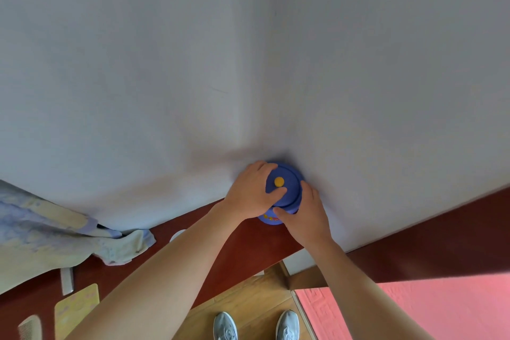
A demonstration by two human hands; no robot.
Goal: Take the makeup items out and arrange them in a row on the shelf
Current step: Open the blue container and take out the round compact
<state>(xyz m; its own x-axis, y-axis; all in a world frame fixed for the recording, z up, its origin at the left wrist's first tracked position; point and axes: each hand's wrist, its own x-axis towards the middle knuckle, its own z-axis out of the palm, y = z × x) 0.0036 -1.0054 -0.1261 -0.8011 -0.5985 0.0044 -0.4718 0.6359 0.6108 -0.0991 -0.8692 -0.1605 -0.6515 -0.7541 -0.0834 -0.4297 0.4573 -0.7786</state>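
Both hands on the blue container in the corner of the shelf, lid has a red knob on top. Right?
Not quite: the knob is yellow, not red, as the head view shows. The rest holds: the left hand and right hand are both on the blue container, in the corner of the shelf.

Blue container jammed in wall corner, no access behind. Shelf open in front; left blocked by cloth, comb, yellow card.
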